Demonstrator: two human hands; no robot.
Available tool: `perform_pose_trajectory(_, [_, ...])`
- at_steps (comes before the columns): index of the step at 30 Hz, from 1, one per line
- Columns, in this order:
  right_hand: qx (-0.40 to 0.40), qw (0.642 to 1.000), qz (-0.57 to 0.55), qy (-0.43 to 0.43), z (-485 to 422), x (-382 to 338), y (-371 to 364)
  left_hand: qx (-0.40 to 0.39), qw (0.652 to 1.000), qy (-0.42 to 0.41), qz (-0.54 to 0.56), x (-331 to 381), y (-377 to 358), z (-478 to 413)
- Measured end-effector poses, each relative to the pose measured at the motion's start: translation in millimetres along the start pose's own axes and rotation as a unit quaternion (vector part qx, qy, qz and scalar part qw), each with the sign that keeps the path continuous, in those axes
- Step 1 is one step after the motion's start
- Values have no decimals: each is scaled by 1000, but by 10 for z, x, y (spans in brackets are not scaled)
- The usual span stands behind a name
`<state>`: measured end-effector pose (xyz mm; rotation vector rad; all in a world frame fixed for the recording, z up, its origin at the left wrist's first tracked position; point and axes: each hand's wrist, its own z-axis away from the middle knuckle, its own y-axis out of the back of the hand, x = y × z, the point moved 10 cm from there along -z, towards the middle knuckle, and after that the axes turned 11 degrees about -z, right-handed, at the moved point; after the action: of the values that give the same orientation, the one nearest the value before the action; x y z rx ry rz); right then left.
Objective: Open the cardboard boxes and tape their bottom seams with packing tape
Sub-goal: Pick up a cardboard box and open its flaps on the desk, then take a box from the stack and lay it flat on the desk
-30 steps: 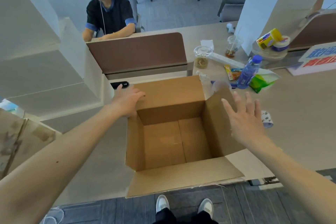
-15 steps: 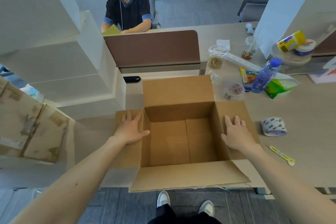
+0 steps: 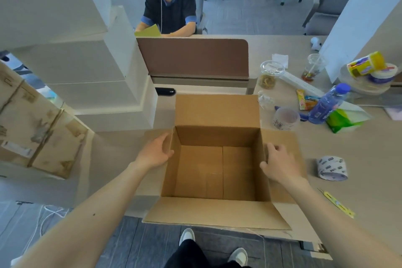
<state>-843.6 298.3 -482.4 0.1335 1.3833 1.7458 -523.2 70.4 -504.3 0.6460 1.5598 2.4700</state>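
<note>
An open brown cardboard box [image 3: 217, 115] stands on the beige table [image 3: 359, 159] right in front of me, all its top flaps folded outward. Its bottom flaps meet in a seam [image 3: 223, 172] running front to back. My left hand [image 3: 155, 152] lies on the left flap, fingers curled at the box's left rim. My right hand [image 3: 278, 163] presses the right flap, thumb at the right rim. A roll of printed white packing tape [image 3: 331, 168] lies on the table to the right of the box, apart from both hands.
A yellow cutter [image 3: 336, 203] lies near the table's front right edge. Cups, a blue bottle [image 3: 326, 104] and snack packets crowd the back right. White boxes [image 3: 87, 67] are stacked at left, taped cartons [image 3: 37, 128] beyond. A person sits behind the brown divider [image 3: 193, 59].
Both hands came down from the upright side flaps, folding them outward. They now sit at the box's left and right rims with fingers more curled than half a second ago.
</note>
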Motion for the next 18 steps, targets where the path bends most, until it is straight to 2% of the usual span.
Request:
perform_pose_trajectory(4, [30, 996, 27, 78, -117, -634, 311, 66, 998, 1, -4, -70, 529, 153])
perform_pose_trajectory(8, [61, 983, -1, 175, -185, -1602, 625, 195, 981, -6, 19, -161, 1488, 279])
perform_pose_trajectory(13, [91, 962, -57, 252, -214, -2922, 1058, 358, 931, -1, 68, -480, 2901, 504])
perform_pose_trajectory(18, [102, 935, -93, 328, -127, -4205, 1370, 473, 881, -25, 9, -777, 4133, 830])
